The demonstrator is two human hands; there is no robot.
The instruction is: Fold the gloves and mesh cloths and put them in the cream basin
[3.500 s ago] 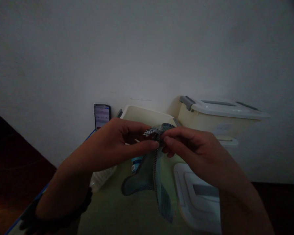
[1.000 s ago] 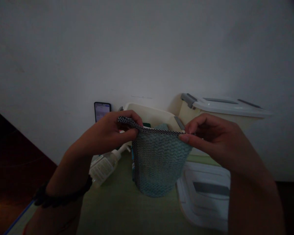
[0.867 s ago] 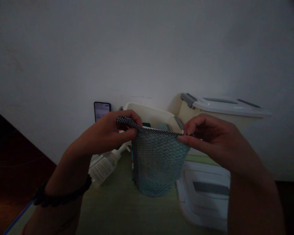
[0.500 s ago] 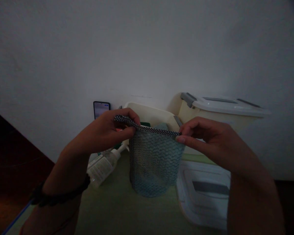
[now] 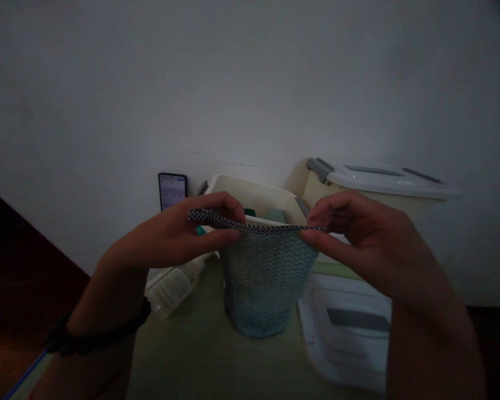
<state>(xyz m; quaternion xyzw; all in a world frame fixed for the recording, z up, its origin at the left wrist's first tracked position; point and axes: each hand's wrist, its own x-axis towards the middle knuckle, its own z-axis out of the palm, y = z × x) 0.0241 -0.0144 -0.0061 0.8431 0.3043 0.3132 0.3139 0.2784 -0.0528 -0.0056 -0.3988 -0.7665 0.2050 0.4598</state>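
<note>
A pale blue-green textured cloth [image 5: 270,278] with black-and-white checked edging hangs down in front of me, its top edge drawn out sideways. My left hand [image 5: 191,228] pinches that edge between thumb and fingers near the cloth's left corner, and a strip of edging sticks out past the fingers. At the right corner my right hand [image 5: 350,233] grips the same edge with thumb and fingertips. Behind the cloth stands an open cream bin [image 5: 250,191], partly hidden; another blue-green textured piece [image 5: 275,215] and something dark green show inside it.
A clear pump bottle [image 5: 173,289] lies on the green table [image 5: 216,366] beside my left wrist. A phone [image 5: 173,190] leans on the wall. At right are a lidded cream box [image 5: 375,186] and a loose white lid [image 5: 345,333] with a grey handle.
The cloth was bunched and folded between my hands at first; now it hangs spread out. In the last second both hands keep the edge, with the left shifting slightly left and its fingers loosening a little.
</note>
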